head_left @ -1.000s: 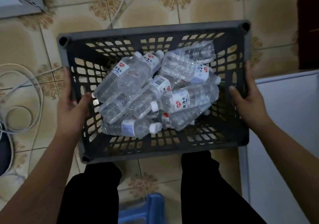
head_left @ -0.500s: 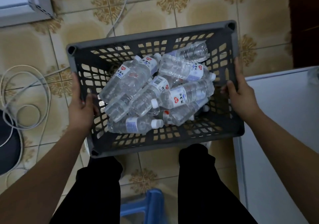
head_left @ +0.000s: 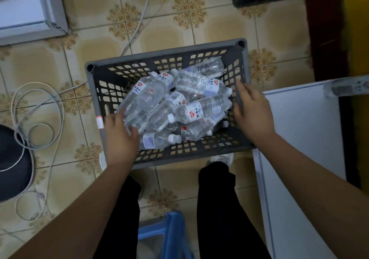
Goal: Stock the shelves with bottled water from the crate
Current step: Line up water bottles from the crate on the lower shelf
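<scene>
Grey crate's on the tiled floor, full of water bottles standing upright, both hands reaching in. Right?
Not quite. In the head view the water bottles lie on their sides in a loose pile, not upright. The rest holds: grey crate on the tiled floor, left hand and right hand reaching in.

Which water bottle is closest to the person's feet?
The bottle at the near edge of the crate, white cap pointing right, beside the left hand. The others are piled farther back.
</scene>
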